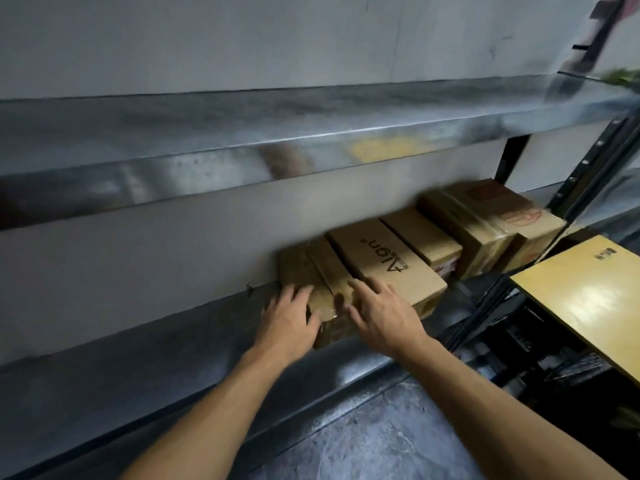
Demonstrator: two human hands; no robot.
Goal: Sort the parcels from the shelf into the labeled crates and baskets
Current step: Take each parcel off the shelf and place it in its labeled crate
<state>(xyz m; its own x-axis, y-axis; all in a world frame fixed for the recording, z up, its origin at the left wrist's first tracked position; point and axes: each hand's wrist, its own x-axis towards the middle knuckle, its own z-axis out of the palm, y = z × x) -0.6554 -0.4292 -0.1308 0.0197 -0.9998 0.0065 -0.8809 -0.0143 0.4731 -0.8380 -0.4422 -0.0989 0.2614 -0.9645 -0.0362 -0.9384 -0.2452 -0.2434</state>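
A row of brown cardboard parcels lies on the lower metal shelf (pixel 138 344). The leftmost is a taped parcel (pixel 313 268). My left hand (pixel 289 315) rests on its left front corner with fingers spread. To its right lies a long box printed "Align" (pixel 384 258). My right hand (pixel 382 313) lies with straight fingers over the near ends of the taped parcel and the Align box. Further right are a plain box (pixel 420 235) and a taller taped stack of boxes (pixel 485 216). The frame is blurred by motion.
An upper metal shelf (pixel 242 133) overhangs the parcels. Black shelf uprights (pixel 581 168) stand at the right. A flat yellow box (pixel 588 292) sits at the right over dark crates or baskets (pixel 540 355). Grey floor (pixel 363 441) shows below.
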